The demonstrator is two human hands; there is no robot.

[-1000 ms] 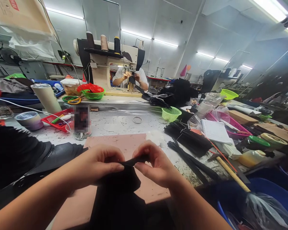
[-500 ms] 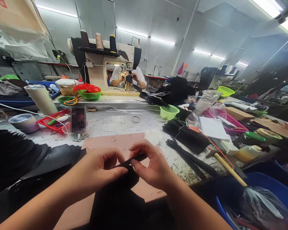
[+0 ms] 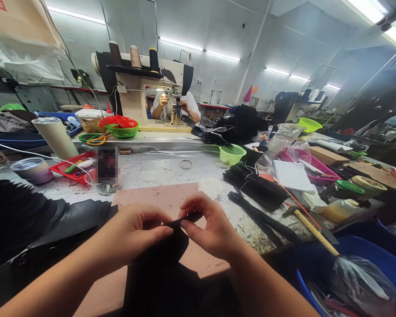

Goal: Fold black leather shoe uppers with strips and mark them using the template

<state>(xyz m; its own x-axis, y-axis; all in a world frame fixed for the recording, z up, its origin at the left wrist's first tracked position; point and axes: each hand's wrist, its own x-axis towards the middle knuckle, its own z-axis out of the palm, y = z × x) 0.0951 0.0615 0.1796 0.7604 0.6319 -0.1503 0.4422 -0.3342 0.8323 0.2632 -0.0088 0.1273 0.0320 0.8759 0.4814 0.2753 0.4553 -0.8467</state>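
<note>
A black piece of material hangs between my hands over a pinkish board on the worktable. My left hand pinches its upper edge between thumb and fingers. Right beside it, my right hand is closed on the same edge, thumb below and fingers curled over the top. The lower part of the piece merges with dark material near my body, so where it ends is hidden. A stack of black pieces lies to the left of my left forearm.
A hammer, a bundle of black strips and a notebook lie to the right. Beyond the table's far ledge, a person works at a sewing machine. Cups, a red basket and a blue bin flank the work area.
My hands keep their pinch on the black piece, whose edge has tilted slightly between the fingers. Across the table, the other person's hand has risen at the sewing machine.
</note>
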